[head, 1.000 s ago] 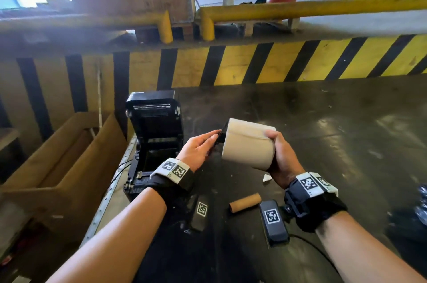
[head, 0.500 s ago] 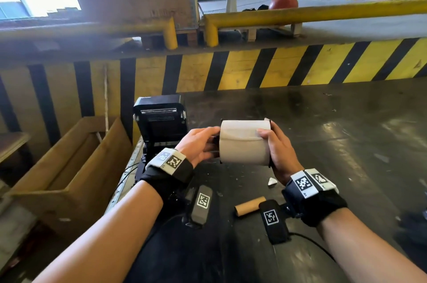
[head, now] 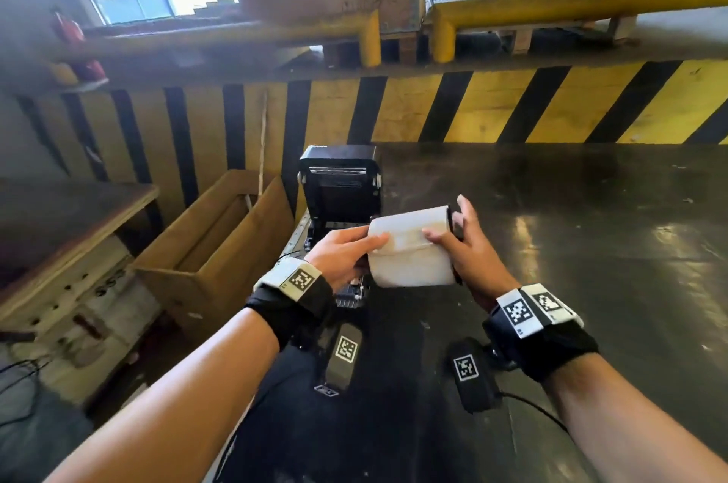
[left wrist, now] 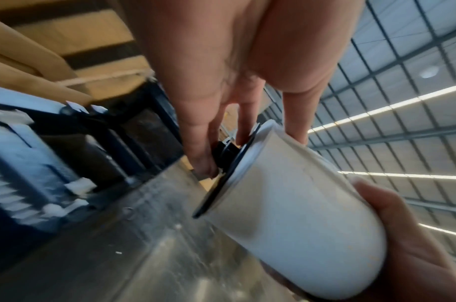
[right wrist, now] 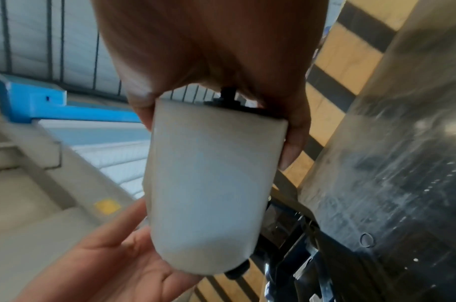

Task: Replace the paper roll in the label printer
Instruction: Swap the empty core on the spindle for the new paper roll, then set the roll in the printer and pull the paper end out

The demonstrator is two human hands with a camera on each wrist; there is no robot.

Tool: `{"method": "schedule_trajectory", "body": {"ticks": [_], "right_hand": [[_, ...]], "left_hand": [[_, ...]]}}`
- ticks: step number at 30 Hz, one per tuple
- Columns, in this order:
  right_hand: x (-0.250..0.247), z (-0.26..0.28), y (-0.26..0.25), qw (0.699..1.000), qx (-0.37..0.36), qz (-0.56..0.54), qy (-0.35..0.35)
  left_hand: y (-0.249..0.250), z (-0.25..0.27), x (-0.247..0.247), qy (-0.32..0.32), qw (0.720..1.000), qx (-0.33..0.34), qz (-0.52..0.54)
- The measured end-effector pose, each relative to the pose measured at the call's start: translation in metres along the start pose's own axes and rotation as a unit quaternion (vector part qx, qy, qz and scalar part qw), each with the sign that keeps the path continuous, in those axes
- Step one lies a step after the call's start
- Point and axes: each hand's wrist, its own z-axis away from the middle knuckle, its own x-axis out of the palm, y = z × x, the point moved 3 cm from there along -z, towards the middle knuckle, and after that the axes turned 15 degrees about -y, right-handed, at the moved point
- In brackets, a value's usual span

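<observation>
Hands come nearest: the left hand (head: 346,258) grips one end of the roll (head: 411,250), thumb on the paper and fingers at the black spindle hub (left wrist: 223,152), while the right hand (head: 465,246) grips the other end, thumb on top and fingers curled round the hub there. The roll hangs in the air, lying sideways, just in front of the printer (head: 340,191) and slightly to its right, not yet inside.

The printer stands with its lid raised, its bay mostly hidden behind the left hand. The step in hand appears to be carrying the loaded spindle to the bay. The next move probably calls for shifting the roll left over the bay, keeping it level, and lowering both hub ends into their slots; which way the paper should feed cannot be told.

Count: one roll, one spindle through it, one printer, two hands. Left of the printer sits one open cardboard box (head: 220,246). Beyond the printer runs a striped barrier (head: 512,104).
</observation>
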Motion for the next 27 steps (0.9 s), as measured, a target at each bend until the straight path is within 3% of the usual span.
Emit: {"method": "schedule_trajectory", "body": {"ticks": [3, 5, 7, 11, 16, 20, 23, 27], "right_hand": [[0.018, -0.016, 0.006, 0.997, 0.039, 0.032, -0.06], [0.035, -0.029, 0.006, 0.993, 0.041, -0.078, -0.077], [0.045, -0.041, 0.009, 0.988, 0.028, -0.147, -0.048], [0.07, -0.064, 0.013, 0.993, -0.018, -0.114, -0.008], [0.096, -0.09, 0.007, 0.997, -0.025, -0.011, 0.071], [0.109, -0.107, 0.016, 0.992, -0.009, -0.03, 0.121], [0.11, -0.115, 0.022, 0.988, 0.001, -0.017, 0.154], [0.102, -0.127, 0.03, 0.989, 0.02, -0.006, 0.147]], "left_hand": [[-0.009, 0.02, -0.021, 0.024, 0.999, -0.007, 0.032], [-0.012, 0.03, -0.04, 0.041, 0.998, -0.004, 0.049], [-0.013, 0.035, -0.059, 0.048, 0.997, 0.003, 0.058], [-0.01, 0.036, -0.103, 0.044, 0.998, 0.015, 0.052], [-0.007, 0.031, -0.154, 0.031, 0.998, 0.028, 0.043], [0.001, 0.022, -0.18, 0.009, 0.999, 0.036, 0.033], [0.008, 0.011, -0.191, -0.014, 0.999, 0.037, -0.011], [0.017, -0.006, -0.202, -0.047, 0.99, 0.048, -0.127]]}}
